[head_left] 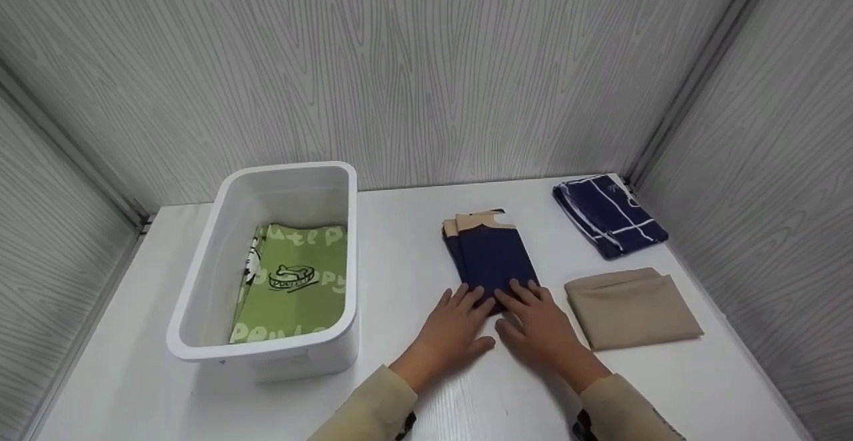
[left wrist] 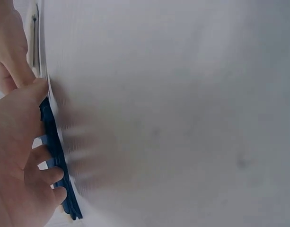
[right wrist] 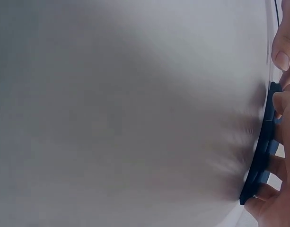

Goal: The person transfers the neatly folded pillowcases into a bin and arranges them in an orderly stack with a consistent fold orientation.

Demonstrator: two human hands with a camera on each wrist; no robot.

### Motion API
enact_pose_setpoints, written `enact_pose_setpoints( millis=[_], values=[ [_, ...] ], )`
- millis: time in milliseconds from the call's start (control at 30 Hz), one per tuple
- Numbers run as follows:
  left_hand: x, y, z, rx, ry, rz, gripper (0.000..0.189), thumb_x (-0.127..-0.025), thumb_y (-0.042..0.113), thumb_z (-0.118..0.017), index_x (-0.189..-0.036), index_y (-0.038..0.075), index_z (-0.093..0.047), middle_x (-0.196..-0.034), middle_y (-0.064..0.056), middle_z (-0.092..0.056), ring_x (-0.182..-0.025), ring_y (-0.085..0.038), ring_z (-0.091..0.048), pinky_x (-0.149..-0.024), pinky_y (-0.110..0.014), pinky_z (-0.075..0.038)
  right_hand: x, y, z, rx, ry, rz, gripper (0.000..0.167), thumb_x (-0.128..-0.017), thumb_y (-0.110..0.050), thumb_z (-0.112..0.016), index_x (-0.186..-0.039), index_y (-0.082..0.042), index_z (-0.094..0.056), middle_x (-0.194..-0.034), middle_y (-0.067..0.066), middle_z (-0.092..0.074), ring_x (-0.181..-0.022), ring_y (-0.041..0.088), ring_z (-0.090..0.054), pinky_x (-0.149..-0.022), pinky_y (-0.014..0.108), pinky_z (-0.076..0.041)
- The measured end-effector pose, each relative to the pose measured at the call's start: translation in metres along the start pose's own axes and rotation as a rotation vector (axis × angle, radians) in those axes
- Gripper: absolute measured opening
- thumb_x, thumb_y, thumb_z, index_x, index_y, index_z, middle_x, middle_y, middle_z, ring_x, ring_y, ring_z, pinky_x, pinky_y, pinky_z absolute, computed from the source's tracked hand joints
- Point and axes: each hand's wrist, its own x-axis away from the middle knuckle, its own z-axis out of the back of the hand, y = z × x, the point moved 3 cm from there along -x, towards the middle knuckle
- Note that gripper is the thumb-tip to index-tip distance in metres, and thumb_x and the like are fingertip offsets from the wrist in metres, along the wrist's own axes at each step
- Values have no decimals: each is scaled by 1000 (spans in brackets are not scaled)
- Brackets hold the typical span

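Observation:
A folded navy cloth (head_left: 496, 254) with a tan and white band at its far end lies on the white table in the head view. My left hand (head_left: 454, 331) rests on its near left corner, fingers spread and fairly straight. Beside it, my right hand (head_left: 538, 328) touches the near right part with its fingers extended. Both thumbs point inward at the near edge. In the left wrist view, the cloth's layered edge (left wrist: 55, 146) shows under the fingertips. The right wrist view shows the same thin navy edge (right wrist: 262, 151) beneath the right fingers.
To the left stands a white plastic bin (head_left: 190, 301) holding a folded green cloth (head_left: 300, 301) with printed letters. A folded navy cloth with white lines (head_left: 610, 214) lies at the back right, and a folded beige cloth (head_left: 633, 311) nearer. Wood-grain panels (head_left: 400, 74) enclose the table.

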Motion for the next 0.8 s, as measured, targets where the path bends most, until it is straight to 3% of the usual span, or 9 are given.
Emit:
enact_pose_setpoints(
  millis=[533,800],
  values=[
    [19,-3,6,50,-35,41,69,-98,57,-51,-153,17,-42,-158,-9,-39,-146,-34,-33,-117,-49,-32,3,-16,-3,-9,12,31,57,-95,-49,-61,-145,-24,-54,-153,10,-46,-140,42,-39,-106,57,-42],
    [27,-6,2,34,0,60,67,-98,58,-50,-151,17,-45,-155,-10,-43,-144,-33,-37,-115,-47,-36,4,-23,-4,-6,25,106,56,-95,-46,-62,-144,-20,-55,-149,15,-49,-137,44,-42,-109,56,-38]
  ],
)
